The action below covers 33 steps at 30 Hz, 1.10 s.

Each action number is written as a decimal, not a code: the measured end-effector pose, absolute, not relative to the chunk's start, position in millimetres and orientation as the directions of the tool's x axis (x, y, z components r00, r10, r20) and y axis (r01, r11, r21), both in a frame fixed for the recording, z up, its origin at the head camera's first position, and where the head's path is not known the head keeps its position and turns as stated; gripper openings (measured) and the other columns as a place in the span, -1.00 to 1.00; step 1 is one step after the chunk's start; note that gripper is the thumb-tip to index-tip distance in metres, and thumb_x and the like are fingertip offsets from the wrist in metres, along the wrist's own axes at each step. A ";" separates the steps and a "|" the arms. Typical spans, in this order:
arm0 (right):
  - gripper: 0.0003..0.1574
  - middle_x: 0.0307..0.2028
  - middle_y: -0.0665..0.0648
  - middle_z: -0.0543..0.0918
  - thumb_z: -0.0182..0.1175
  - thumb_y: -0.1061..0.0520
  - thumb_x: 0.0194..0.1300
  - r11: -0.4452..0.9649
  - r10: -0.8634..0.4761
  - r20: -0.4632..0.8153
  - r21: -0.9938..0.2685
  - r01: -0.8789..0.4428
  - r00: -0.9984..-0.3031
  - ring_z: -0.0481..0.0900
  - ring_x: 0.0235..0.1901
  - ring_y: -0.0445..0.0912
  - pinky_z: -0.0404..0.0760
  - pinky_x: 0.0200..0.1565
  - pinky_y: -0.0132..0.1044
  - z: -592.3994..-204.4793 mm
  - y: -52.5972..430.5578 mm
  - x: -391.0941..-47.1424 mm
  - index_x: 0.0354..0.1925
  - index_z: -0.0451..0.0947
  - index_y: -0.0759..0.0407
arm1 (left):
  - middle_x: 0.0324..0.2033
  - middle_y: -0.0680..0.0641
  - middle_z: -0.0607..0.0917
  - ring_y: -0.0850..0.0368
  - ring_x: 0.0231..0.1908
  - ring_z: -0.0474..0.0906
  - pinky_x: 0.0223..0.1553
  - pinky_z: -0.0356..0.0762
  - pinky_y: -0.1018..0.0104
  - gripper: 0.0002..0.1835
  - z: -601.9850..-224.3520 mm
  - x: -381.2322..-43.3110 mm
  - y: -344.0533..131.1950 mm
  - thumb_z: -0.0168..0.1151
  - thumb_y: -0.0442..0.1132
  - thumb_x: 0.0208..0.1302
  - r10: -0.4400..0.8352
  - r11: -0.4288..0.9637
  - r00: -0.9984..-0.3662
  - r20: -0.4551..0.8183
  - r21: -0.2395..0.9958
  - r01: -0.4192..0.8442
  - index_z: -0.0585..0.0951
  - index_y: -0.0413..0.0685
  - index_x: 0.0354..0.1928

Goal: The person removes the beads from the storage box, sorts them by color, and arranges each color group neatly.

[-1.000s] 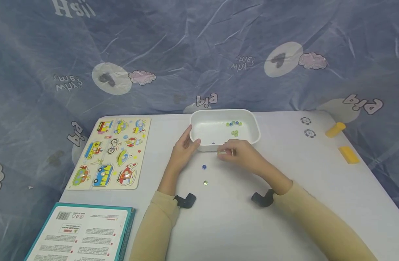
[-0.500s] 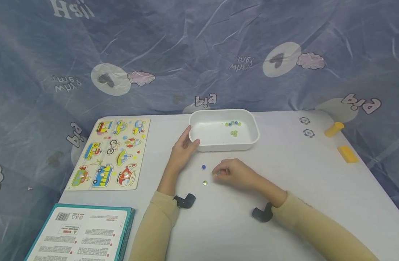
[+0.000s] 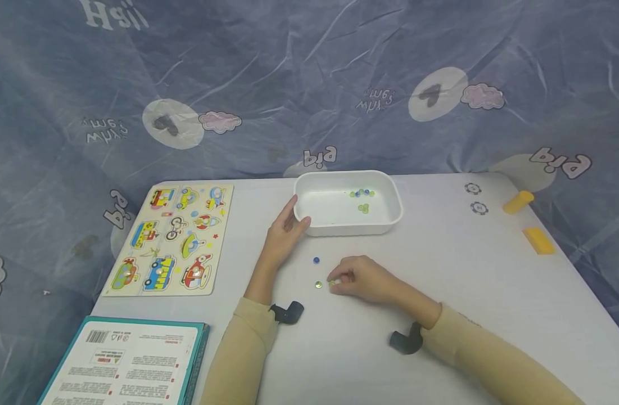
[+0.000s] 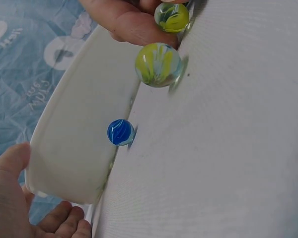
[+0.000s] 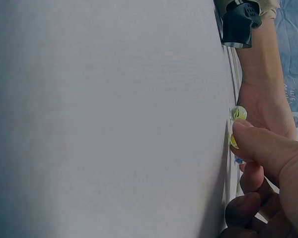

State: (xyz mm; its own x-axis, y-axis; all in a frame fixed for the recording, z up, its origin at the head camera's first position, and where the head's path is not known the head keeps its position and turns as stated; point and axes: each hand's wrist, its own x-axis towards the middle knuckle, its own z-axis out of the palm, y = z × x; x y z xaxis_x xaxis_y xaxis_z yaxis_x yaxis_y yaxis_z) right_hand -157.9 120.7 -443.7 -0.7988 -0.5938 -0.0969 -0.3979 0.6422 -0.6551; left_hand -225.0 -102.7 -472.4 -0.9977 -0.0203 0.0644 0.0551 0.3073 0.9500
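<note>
My left hand point(image 3: 284, 233) grips the near left corner of a white plastic tray point(image 3: 347, 230); thumb and fingers lie against its outer walls. Several green and blue marbles sit inside the tray, toward its right. On the table before it rest a blue marble point(image 3: 316, 260) and a yellow-green marble point(image 3: 318, 284). My right hand point(image 3: 365, 279) pinches another yellow-green marble point(image 3: 331, 283) between thumb and fingertips, low over the table and just right of the loose one. In the left wrist view this pinched marble point(image 4: 172, 18) shows under the right fingers.
A wooden vehicle puzzle board point(image 3: 170, 239) lies at the left, with a teal-edged box point(image 3: 132, 360) nearer. On the right are a yellow cylinder point(image 3: 518, 202), a yellow block point(image 3: 539, 241) and two round chip-like pieces point(image 3: 479, 208). A patterned cloth point(image 3: 309, 84) hangs behind the table.
My right hand has come from the tray's front wall toward me, down beside the loose yellow-green marble. My left hand has stayed on the tray.
</note>
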 end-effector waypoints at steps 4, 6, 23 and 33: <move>-0.80 -0.60 -0.17 0.47 0.39 -0.02 0.09 0.637 -0.596 -0.081 -0.653 -0.409 -0.799 0.40 -0.56 -0.27 0.47 -0.46 -0.44 -443.7 120.3 -156.1 -0.24 0.71 -0.14 | 0.39 0.24 0.25 0.27 0.38 0.19 0.38 0.24 0.24 -0.22 -472.9 -224.8 -102.4 0.11 0.44 0.06 -0.016 0.306 -0.998 0.067 0.950 0.059 0.09 0.71 0.34; -0.79 -0.60 -0.18 0.47 0.39 -0.02 0.08 0.638 -0.595 -0.078 -0.650 -0.412 -0.800 0.38 -0.57 -0.28 0.46 -0.47 -0.45 -443.9 120.1 -155.5 -0.24 0.71 -0.15 | 0.39 0.24 0.25 0.26 0.38 0.19 0.38 0.23 0.23 -0.25 -473.1 -224.6 -102.1 0.13 0.39 0.11 -0.016 0.303 -0.998 0.065 0.951 0.057 0.09 0.71 0.34; -0.78 -0.58 -0.21 0.47 0.40 -0.06 0.06 0.648 -0.595 -0.069 -0.631 -0.427 -0.801 0.36 -0.57 -0.29 0.45 -0.50 -0.45 -448.1 121.5 -155.6 -0.24 0.69 -0.19 | 0.42 0.31 0.15 0.16 0.43 0.12 0.41 0.16 0.03 -0.36 -470.7 -222.0 -97.7 0.01 0.37 0.20 -0.029 0.372 -0.998 0.060 0.927 0.045 0.07 0.78 0.32; -0.76 -0.56 -0.22 0.48 0.39 -0.08 0.07 0.667 -0.582 -0.087 -0.619 -0.414 -0.809 0.37 -0.57 -0.27 0.46 -0.49 -0.44 -448.4 122.2 -156.0 -0.22 0.68 -0.22 | 0.45 0.21 0.12 0.09 0.44 0.10 0.41 0.15 -0.02 -0.29 -468.1 -224.3 -96.6 0.07 0.41 0.13 -0.032 0.387 -0.998 0.049 0.922 0.033 0.08 0.76 0.32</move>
State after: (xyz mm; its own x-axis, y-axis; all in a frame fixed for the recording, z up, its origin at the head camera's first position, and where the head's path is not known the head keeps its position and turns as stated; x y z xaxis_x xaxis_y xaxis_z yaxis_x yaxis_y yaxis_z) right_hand -156.0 122.2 -448.4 -0.8087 -0.5817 -0.0869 -0.4136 0.6674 -0.6193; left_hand -224.3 -96.6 -468.1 -0.9983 -0.0325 0.0490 0.0327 0.3866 0.9217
